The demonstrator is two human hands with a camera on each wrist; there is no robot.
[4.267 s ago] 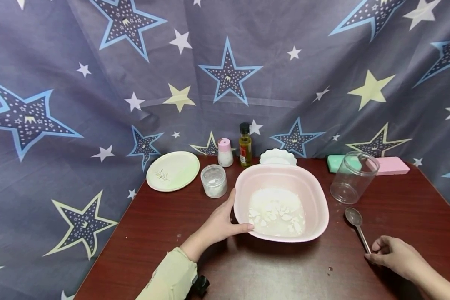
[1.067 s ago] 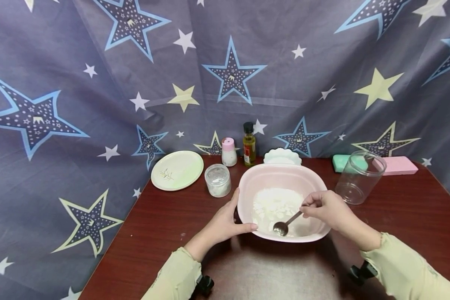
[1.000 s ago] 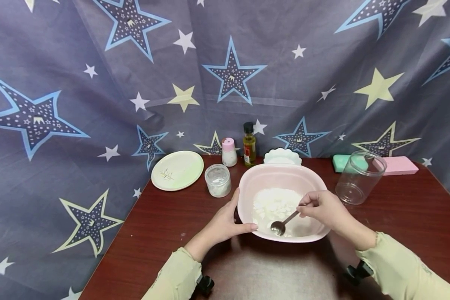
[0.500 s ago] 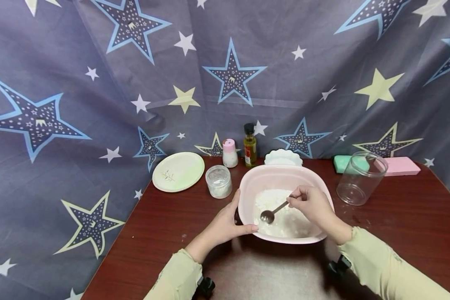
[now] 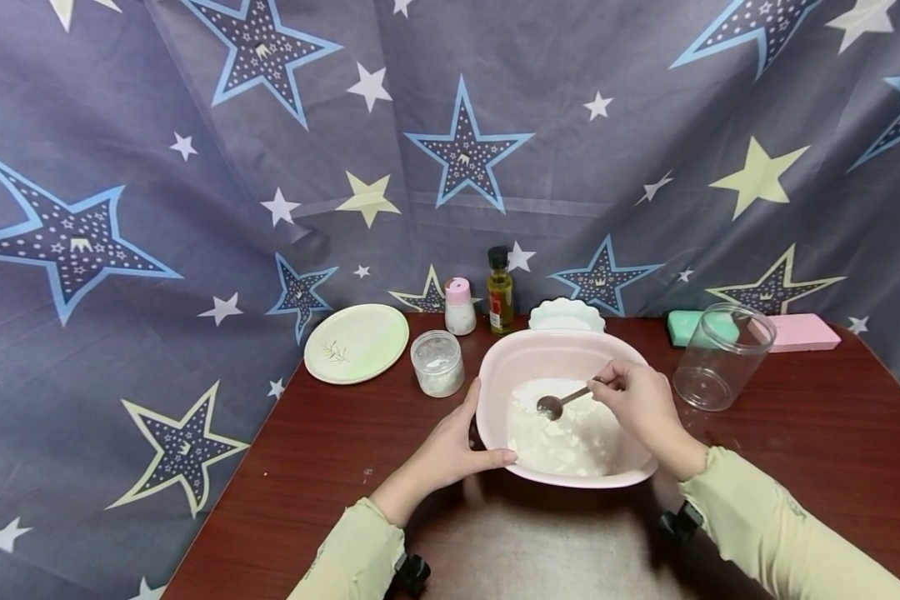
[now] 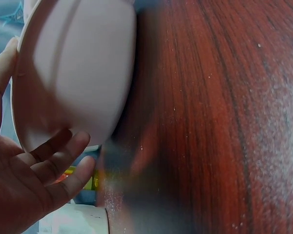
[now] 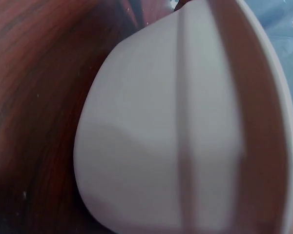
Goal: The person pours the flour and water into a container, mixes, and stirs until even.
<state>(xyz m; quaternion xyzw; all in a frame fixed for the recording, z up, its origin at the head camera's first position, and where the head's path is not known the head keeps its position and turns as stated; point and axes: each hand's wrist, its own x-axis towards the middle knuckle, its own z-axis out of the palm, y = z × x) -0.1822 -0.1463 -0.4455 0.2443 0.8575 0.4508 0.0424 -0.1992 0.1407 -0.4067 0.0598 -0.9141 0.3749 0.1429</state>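
At the near side: 2 pale green sleeves (image 5: 345,550) stretch over the dark red wooden table (image 5: 307,467).
Left hand (image 5: 448,448): holds the left side of the pale pink basin (image 5: 497,367), thumb on the rim and fingers on the outside.
Right hand (image 5: 642,410): pinches the dark spoon (image 5: 551,407) by the tip of its handle.
Basin: stands on the table, with lumpy white powder (image 5: 570,447) inside.
Spoon: slanted, with its round end over the powder; I can't tell if they touch.
Stirring: looks like the step now; some lumps are left.
Next move: seems to need a steady basin and the spoon pushed low, into the lumps.
Past the basin's sides: clear tub of white stuff (image 5: 438,367) on the left, tall clear jar (image 5: 708,379) on the right.
At the back: leaf-print plate (image 5: 357,343), pink-topped shaker (image 5: 460,310), oil bottle (image 5: 500,296), white wavy-edged dish (image 5: 566,314), green block (image 5: 681,328), pink block (image 5: 806,332).
Farthest: star curtain (image 5: 390,125).
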